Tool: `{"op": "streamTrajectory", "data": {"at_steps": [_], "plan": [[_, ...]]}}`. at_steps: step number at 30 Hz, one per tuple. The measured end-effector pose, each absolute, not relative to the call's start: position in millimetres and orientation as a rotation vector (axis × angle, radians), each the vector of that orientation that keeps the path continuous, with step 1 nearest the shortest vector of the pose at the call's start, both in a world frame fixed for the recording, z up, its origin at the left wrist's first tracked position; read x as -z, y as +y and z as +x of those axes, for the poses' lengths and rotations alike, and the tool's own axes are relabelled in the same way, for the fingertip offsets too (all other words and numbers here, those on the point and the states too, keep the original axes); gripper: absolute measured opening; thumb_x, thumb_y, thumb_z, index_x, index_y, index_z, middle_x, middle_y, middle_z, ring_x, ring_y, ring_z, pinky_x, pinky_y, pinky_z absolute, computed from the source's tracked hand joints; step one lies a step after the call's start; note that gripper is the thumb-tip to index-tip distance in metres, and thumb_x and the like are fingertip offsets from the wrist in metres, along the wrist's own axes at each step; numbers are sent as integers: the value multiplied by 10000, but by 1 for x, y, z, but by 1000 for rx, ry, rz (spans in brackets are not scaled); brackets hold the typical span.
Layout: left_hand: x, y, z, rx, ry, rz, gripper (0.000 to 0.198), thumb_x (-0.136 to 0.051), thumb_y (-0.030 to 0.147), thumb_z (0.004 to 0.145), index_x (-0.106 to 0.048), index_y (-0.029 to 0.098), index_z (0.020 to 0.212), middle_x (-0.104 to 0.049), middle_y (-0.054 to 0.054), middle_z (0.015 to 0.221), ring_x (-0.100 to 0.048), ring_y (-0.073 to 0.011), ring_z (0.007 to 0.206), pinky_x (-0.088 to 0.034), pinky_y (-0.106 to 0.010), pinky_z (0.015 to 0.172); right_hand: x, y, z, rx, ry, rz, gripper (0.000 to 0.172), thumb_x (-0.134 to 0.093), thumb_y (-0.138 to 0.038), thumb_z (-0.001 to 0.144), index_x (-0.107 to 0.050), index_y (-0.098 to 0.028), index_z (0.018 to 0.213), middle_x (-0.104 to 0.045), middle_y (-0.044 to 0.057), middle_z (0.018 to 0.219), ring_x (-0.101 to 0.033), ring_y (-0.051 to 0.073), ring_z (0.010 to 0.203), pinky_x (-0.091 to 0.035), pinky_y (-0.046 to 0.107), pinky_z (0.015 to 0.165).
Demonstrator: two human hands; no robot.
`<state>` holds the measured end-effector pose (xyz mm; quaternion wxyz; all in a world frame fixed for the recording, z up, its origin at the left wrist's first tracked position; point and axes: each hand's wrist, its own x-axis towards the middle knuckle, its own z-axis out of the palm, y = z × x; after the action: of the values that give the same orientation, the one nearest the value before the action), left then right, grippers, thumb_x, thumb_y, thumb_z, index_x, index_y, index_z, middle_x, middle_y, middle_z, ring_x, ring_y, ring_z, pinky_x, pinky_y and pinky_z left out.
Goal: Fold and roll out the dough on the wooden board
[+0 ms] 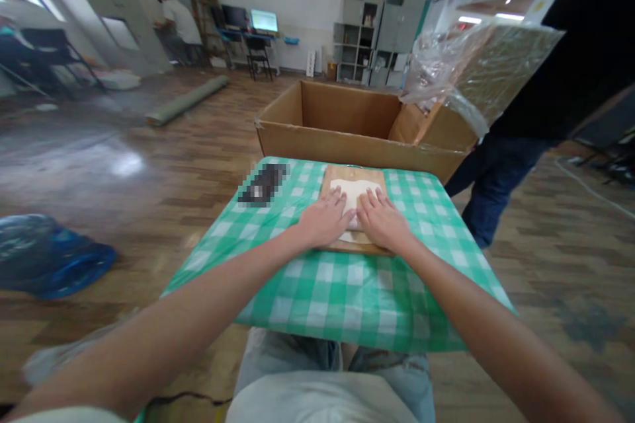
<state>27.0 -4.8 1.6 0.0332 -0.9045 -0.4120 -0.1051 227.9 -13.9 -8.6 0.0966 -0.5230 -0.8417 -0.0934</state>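
Note:
A wooden board (327, 177) lies on the table covered with a green-and-white checked cloth (327, 304). On the board is a flat cream-white sheet (353, 190); whether it is dough, paper or cloth I cannot tell. My left hand (323, 217) rests palm down on the sheet's left side, fingers stretched out. From the right, my right hand (381, 217) lies flat on it too, its fingers spread. The two hands nearly meet at the thumbs and cover part of the sheet, and its near edge shows below them.
A dark blurred-out object (264, 184) lies at the table's far left corner. Beyond the table stands a large open cardboard box (347, 139) with a plastic-wrapped panel (506, 66) leaning at its right. A person in dark clothes (501, 165) stands close by on the right.

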Motion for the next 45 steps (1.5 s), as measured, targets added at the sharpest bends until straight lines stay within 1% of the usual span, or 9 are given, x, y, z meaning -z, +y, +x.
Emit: {"op": "streamTrajectory", "data": {"at_steps": [5, 9, 13, 18, 21, 24, 33, 41, 45], "plan": [[-6, 6, 32, 340, -1414, -2699, 558, -285, 400, 1082, -552, 56, 1430, -520, -234, 1550, -393, -328, 1528, -361, -509, 1216, 7, -29, 223, 254, -2404, -1680, 563, -288, -315, 1091, -486, 5, 1511, -408, 262, 1618, -197, 364, 1588, -281, 577, 1231], [5, -10, 31, 459, -1444, -2639, 561, -296, 402, 1079, -531, 56, 1453, -500, -228, 1568, -419, -307, 1515, -354, -468, 1233, 7, -42, 219, 211, -2396, -1675, 595, -244, -343, 1100, -501, 2, 1511, -434, 230, 1613, -187, 350, 1593, -254, 558, 1255], [12, -25, 30, 508, -1426, -2642, 553, -262, 387, 1090, -538, 85, 1462, -544, -184, 1545, -437, -278, 1504, -332, -446, 1249, 8, -56, 216, 174, -2335, -1700, 638, -220, -394, 1107, -416, -6, 1575, -421, 197, 1630, -174, 342, 1597, -259, 527, 1262], [11, -37, 27, 515, -1421, -2637, 616, -260, 413, 1095, -477, 13, 1512, -499, -224, 1571, -438, -321, 1497, -323, -449, 1251, 6, -69, 215, 125, -2352, -1700, 656, -200, -440, 1115, -352, -44, 1615, -374, 170, 1666, -229, 333, 1585, -257, 499, 1261], [11, -45, 24, 524, -1400, -2665, 611, -283, 418, 1091, -480, 21, 1511, -484, -218, 1585, -420, -328, 1509, -314, -458, 1258, 6, -77, 215, 110, -2365, -1684, 642, -210, -444, 1115, -374, -63, 1605, -380, 166, 1664, -268, 336, 1571, -272, 508, 1250], [12, -52, 21, 535, -1392, -2693, 607, -306, 431, 1084, -475, 42, 1518, -459, -203, 1608, -403, -330, 1519, -301, -481, 1265, 6, -86, 214, 105, -2384, -1650, 621, -238, -444, 1114, -413, -82, 1586, -340, 161, 1685, -240, 345, 1580, -262, 536, 1250], [14, -63, 15, 519, -1341, -2744, 610, -326, 424, 1079, -460, 29, 1524, -416, -213, 1633, -375, -332, 1534, -262, -497, 1289, 12, -100, 216, 124, -2437, -1583, 523, -340, -336, 1092, -457, -131, 1559, -310, 104, 1705, -174, 332, 1600, -214, 564, 1273], [17, -75, 11, 498, -1311, -2737, 603, -326, 409, 1077, -452, 20, 1520, -391, -227, 1643, -325, -325, 1561, -230, -504, 1302, 18, -107, 219, 144, -2451, -1555, 517, -352, -252, 1071, -459, -149, 1565, -266, 83, 1719, -144, 316, 1608, -187, 564, 1286], [8, -76, 6, 505, -1240, -2789, 621, -395, 441, 1055, -450, 33, 1519, -395, -218, 1643, -315, -320, 1565, -216, -493, 1308, 25, -110, 218, 175, -2400, -1569, 514, -359, -187, 1051, -474, -143, 1550, -354, 84, 1688, -208, 295, 1595, -234, 513, 1276]]}}
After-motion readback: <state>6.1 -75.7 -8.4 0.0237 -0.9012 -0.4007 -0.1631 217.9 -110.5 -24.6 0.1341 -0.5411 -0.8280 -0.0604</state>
